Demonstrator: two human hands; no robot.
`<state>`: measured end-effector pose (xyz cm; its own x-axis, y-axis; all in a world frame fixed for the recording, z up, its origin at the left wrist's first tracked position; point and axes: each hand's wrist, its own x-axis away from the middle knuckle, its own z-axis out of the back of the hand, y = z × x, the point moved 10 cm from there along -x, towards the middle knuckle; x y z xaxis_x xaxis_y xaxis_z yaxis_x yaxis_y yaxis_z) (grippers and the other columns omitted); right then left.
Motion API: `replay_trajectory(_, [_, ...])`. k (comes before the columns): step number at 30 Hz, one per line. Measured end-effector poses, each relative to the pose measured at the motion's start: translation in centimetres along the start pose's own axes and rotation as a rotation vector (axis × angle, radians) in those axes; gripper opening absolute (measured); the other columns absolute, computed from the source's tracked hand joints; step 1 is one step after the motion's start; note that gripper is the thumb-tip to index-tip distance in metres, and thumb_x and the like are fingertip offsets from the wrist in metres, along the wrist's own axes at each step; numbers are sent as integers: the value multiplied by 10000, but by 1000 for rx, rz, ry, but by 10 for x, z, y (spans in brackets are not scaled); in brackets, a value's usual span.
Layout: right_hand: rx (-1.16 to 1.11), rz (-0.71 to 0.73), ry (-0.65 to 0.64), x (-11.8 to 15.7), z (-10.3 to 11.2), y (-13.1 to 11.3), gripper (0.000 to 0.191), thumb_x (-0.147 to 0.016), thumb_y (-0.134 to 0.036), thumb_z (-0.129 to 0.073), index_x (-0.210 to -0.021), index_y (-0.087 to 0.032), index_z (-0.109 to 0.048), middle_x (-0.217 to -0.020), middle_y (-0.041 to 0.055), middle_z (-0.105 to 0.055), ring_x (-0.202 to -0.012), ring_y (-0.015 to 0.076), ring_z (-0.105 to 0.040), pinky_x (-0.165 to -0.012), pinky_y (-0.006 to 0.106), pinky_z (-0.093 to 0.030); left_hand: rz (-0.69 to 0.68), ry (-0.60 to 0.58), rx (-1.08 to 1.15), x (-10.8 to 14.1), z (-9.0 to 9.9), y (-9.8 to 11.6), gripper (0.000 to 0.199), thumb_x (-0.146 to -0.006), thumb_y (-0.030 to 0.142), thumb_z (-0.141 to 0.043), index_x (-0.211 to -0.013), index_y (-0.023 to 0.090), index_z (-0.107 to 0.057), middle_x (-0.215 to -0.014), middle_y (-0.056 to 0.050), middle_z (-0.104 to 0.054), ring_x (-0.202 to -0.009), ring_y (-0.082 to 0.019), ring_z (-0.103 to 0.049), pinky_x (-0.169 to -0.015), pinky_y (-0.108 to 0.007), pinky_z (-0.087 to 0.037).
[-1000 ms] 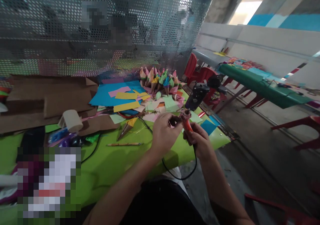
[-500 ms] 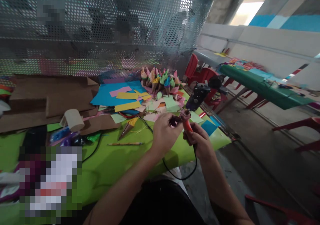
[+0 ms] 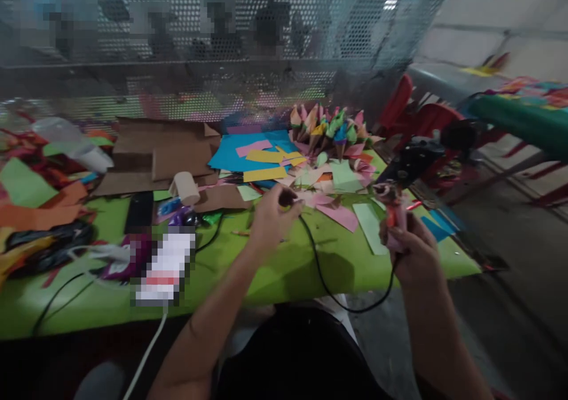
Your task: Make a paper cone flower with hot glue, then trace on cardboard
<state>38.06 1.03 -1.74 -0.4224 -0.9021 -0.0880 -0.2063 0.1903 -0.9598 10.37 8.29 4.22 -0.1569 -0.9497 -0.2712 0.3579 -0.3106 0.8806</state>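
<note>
My right hand (image 3: 412, 243) is wrapped around a glue gun (image 3: 396, 222) with a pale body and an orange part. Its tip points up and away from me, and a black cord (image 3: 326, 278) loops down from its handle. My left hand (image 3: 273, 219) is over the middle of the green table, its fingers curled around a small paper cone (image 3: 284, 207). Only a bit of the cone's yellow top shows between thumb and fingers; the rest is hidden. A thin pencil-like stick (image 3: 241, 232) lies just left of that hand.
Several finished paper cones (image 3: 328, 131) stand at the back right. Blue paper (image 3: 226, 151), cardboard (image 3: 137, 145), a tape roll (image 3: 186, 188) and paper scraps (image 3: 337, 215) cover the table (image 3: 248, 281). A blurred phone-like object (image 3: 166, 267) is front left. Red chairs (image 3: 437, 122) stand beyond.
My hands have moved apart. The left went from beside the glue gun's tip to the yellow-topped cone on the table; the right still holds the glue gun. The view has swung left.
</note>
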Motion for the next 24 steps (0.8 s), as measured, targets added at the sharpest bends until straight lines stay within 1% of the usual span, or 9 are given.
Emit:
replay_trajectory(3, [-84, -140, -111, -6, -18, 12, 238, -614, -261, -718, -838, -200, -667, -587, -37, -495, -494, 92, -426, -419, 215, -322, 98, 56, -243, 2, 43, -35, 198, -846, 319, -663, -954, 188, -562, -1014, -75, -664, -939, -201, -613, -795, -303, -462])
replay_trajectory(5, [-93, -188, -126, -9, -29, 14, 219, -611, -250, -719, -816, -189, -676, -574, -31, -505, -486, 90, -446, -417, 214, -337, 198, 24, -466, 4, 55, -61, 275, -832, 339, -693, -1012, 177, -563, -1073, -107, -663, -1032, -253, -605, -856, -355, -457])
replay_trajectory(8, [-71, -169, -110, -14, -47, 5, 234, -593, -231, -749, -806, -192, -659, -679, 8, -624, -519, 114, -561, -435, 222, -396, 310, -129, -707, 8, 47, -93, 404, -810, 359, -724, -1131, 175, -561, -1224, -144, -640, -1196, -326, -552, -962, -439, -422])
replay_trajectory(10, [-86, -158, -132, -18, -64, -3, 278, -584, -207, -762, -839, -200, -650, -716, 10, -662, -493, 109, -567, -422, 213, -388, 360, -198, -795, 12, 38, -106, 478, -789, 354, -746, -1186, 170, -553, -1281, -161, -619, -1259, -345, -518, -1001, -461, -402])
replay_trajectory(13, [-153, -140, -209, -25, -90, -15, 302, -588, -171, -751, -869, -201, -645, -704, 11, -688, -429, 68, -479, -399, 196, -351, 353, -195, -850, 13, 32, -111, 471, -817, 354, -718, -1214, 160, -555, -1293, -171, -611, -1274, -336, -514, -1017, -449, -401])
replay_trajectory(15, [-183, -171, -268, -29, -105, -16, 264, -592, -188, -744, -830, -198, -630, -680, 15, -685, -450, 82, -499, -416, 205, -388, 329, -186, -860, 13, 31, -111, 392, -847, 343, -684, -1179, 162, -581, -1271, -169, -626, -1257, -330, -529, -1007, -445, -414])
replay_trajectory(18, [-175, -252, -359, -30, -128, -8, 239, -598, -258, -754, -796, -196, -635, -642, 15, -668, -523, 126, -582, -472, 235, -466, 302, -180, -848, 13, 31, -112, 288, -865, 321, -655, -1109, 172, -618, -1233, -163, -650, -1220, -329, -557, -982, -446, -438])
replay_trajectory(21, [-119, -239, -450, -28, -148, 1, 202, -619, -307, -756, -747, -201, -641, -605, 5, -650, -495, 123, -547, -441, 244, -422, 281, -153, -794, 11, 33, -115, 240, -856, 293, -653, -1060, 170, -630, -1169, -153, -670, -1165, -319, -583, -962, -437, -453])
replay_trajectory(24, [-42, -197, -482, -23, -157, 16, 180, -644, -341, -747, -684, -212, -628, -591, 5, -633, -477, 128, -509, -428, 265, -378, 236, -87, -660, 11, 39, -115, 205, -820, 272, -681, -991, 179, -618, -1084, -118, -674, -1079, -281, -599, -929, -407, -461])
